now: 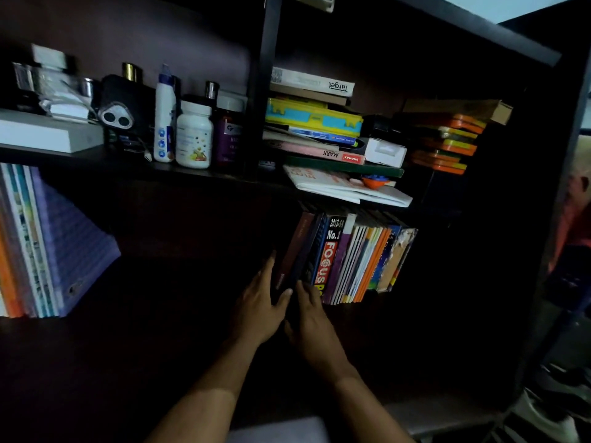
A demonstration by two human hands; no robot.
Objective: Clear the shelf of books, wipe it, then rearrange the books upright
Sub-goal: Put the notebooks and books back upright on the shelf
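Dim shot of a dark shelf (pixel 179 282), both hands reaching into the lower compartment. Left hand (pixel 257 310) has fingers straight and lies flat against the left face of a dark maroon book (pixel 292 251), thumb tip touching its lower spine — grip apart, not curled round anything. Right hand (pixel 311 314) sits just beside it, fingers resting on the bottom of the dark blue book (pixel 308 251) next along; whether its grip is clamped there I cannot tell, too dark. These two books lean left at the end of a row of upright books (pixel 361 260) standing at the right of the lower shelf — a red "FOCUS" spine (pixel 326 260) is right next to the hands. A second group of books (pixel 35 244) leans at the far left, well apart. Above: bottles (pixel 192 132) on the left upper shelf, a flat stack of books and boxes (pixel 315 123) on the right.
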